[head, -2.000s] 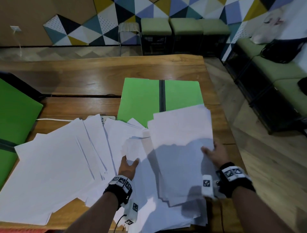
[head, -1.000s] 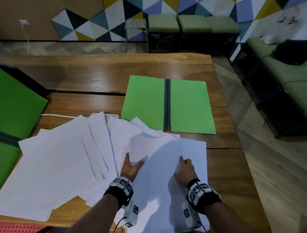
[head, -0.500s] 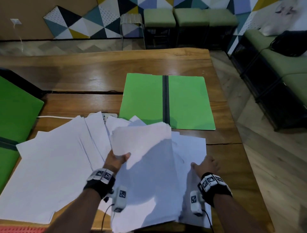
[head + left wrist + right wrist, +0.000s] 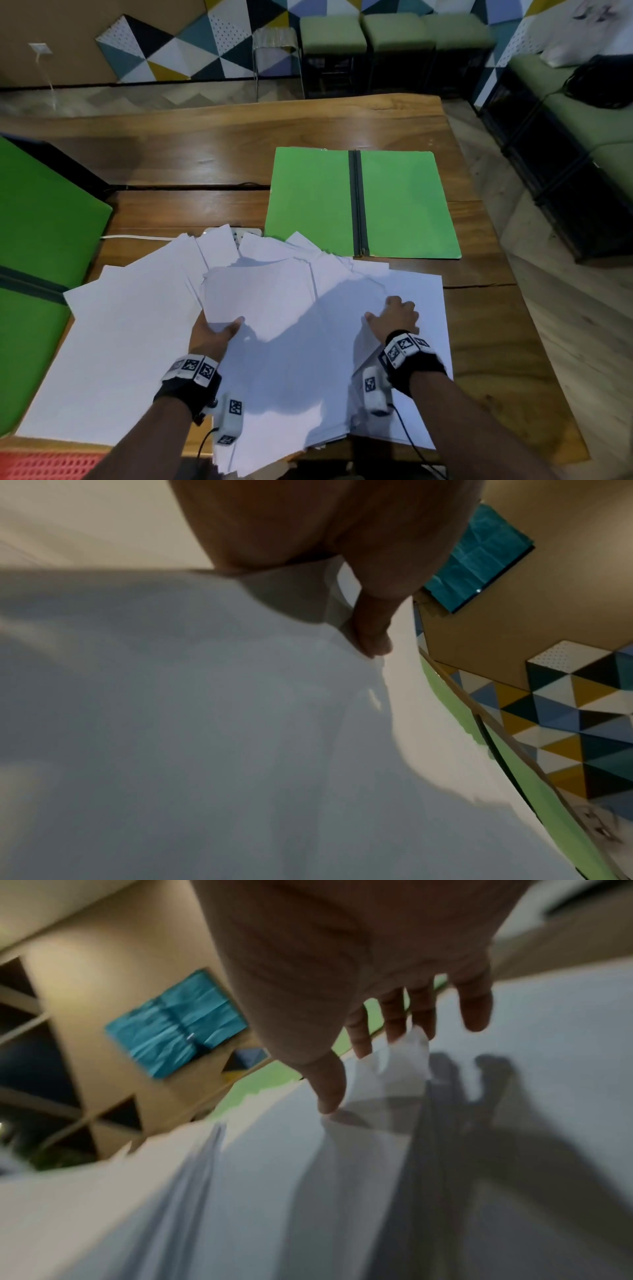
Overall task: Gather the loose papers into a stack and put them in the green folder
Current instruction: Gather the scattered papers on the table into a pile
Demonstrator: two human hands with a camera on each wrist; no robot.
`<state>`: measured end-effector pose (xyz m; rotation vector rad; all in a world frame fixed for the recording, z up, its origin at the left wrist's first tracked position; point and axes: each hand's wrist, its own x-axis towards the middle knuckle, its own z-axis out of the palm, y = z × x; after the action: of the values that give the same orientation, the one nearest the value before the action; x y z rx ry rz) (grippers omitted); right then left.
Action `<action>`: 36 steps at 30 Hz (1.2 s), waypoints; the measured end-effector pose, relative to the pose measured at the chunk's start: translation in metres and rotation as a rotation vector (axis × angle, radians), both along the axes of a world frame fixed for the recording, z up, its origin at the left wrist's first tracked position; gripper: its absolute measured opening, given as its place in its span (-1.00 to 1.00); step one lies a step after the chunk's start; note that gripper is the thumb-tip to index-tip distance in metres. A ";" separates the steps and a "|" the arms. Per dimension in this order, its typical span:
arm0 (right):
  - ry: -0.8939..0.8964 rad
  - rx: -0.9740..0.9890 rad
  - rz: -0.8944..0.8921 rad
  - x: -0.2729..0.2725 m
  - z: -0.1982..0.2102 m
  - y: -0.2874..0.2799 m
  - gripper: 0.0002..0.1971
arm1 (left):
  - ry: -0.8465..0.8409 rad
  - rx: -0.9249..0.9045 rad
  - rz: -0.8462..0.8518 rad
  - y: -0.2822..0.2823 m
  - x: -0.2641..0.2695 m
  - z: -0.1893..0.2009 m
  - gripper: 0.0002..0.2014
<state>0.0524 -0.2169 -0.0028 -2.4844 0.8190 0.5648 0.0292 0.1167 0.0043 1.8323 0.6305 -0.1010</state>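
Note:
The green folder (image 4: 404, 205) lies open and flat on the wooden table (image 4: 205, 144), beyond the papers. Loose white papers (image 4: 130, 342) fan out across the table's near side. My left hand (image 4: 214, 334) grips a sheaf of sheets (image 4: 274, 301) by its near corner; in the left wrist view its thumb (image 4: 369, 631) pinches down on top, and the fingers underneath are hidden. My right hand (image 4: 394, 315) rests on the stack at the right (image 4: 421, 298), its fingers (image 4: 472, 1010) straight and spread and holding nothing.
A second green folder (image 4: 41, 222) lies at the table's left edge. A white power strip (image 4: 245, 234) with a cable peeks out behind the papers. Some sheets overhang the near table edge. Green benches (image 4: 582, 113) and stools (image 4: 394, 27) stand beyond.
The sheaf in my left hand has come down and to the right, flatter over the pile. My right hand slid left and forward onto the stack.

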 end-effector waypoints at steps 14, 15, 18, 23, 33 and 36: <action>0.014 -0.085 0.385 0.008 0.004 -0.006 -0.19 | 0.043 -0.003 -0.001 0.021 -0.013 -0.012 -0.68; 0.030 -0.081 0.376 0.008 0.004 -0.006 -0.18 | 0.043 -0.012 0.005 0.026 -0.013 -0.010 -0.70; 0.044 -0.121 0.393 0.006 0.004 -0.004 -0.19 | 0.087 -0.025 0.033 0.046 -0.012 -0.009 -0.76; 0.065 0.000 0.297 0.016 0.006 0.005 -0.06 | 0.201 -0.029 0.126 0.070 -0.016 -0.029 -0.65; -0.182 0.436 -0.270 0.003 0.004 -0.001 -0.33 | 0.220 -0.015 0.163 0.071 -0.022 -0.036 -0.59; -0.176 0.705 -0.732 -0.016 -0.033 -0.004 -0.14 | 0.222 -0.018 0.167 0.072 -0.022 -0.040 -0.57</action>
<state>0.0366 -0.2212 -0.0360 -1.4387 1.1267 0.2836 0.0073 0.1890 -0.0361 1.7567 0.9325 -0.1993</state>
